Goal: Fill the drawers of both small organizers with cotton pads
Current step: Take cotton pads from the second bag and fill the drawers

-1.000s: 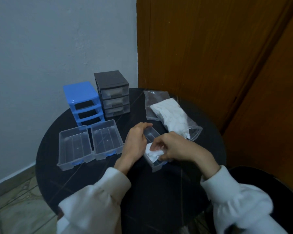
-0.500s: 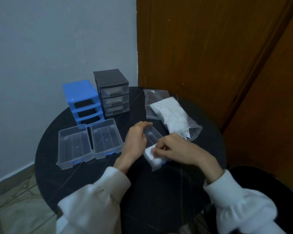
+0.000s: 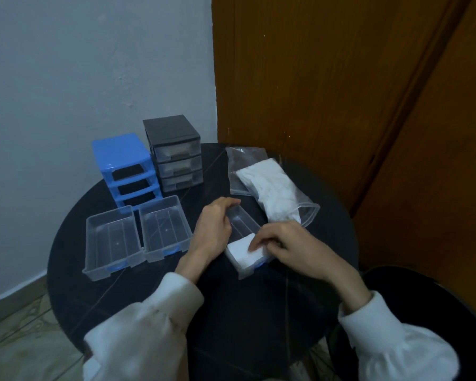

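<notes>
A clear drawer (image 3: 242,224) lies in the middle of the round black table (image 3: 259,312). My left hand (image 3: 213,231) grips its left wall. White cotton pads (image 3: 243,253) fill the drawer's near end, and the fingertips of my right hand (image 3: 283,243) press down on them. Two more clear drawers (image 3: 113,240) (image 3: 164,229) lie side by side to the left, with nothing in them. Behind these stands the blue organizer (image 3: 124,167) with three open slots. The grey organizer (image 3: 173,152) beside it has its three drawers in, white showing through them.
A clear zip bag of white cotton pads (image 3: 272,193) lies at the back right of the table, its mouth toward my right hand. A wooden door (image 3: 341,92) and a pale wall (image 3: 94,64) stand close behind. A dark seat (image 3: 423,298) is at the right.
My right hand has lowered a bunch of pads into the drawer and now flattens them with its fingertips. My left hand has stayed on the drawer's wall.
</notes>
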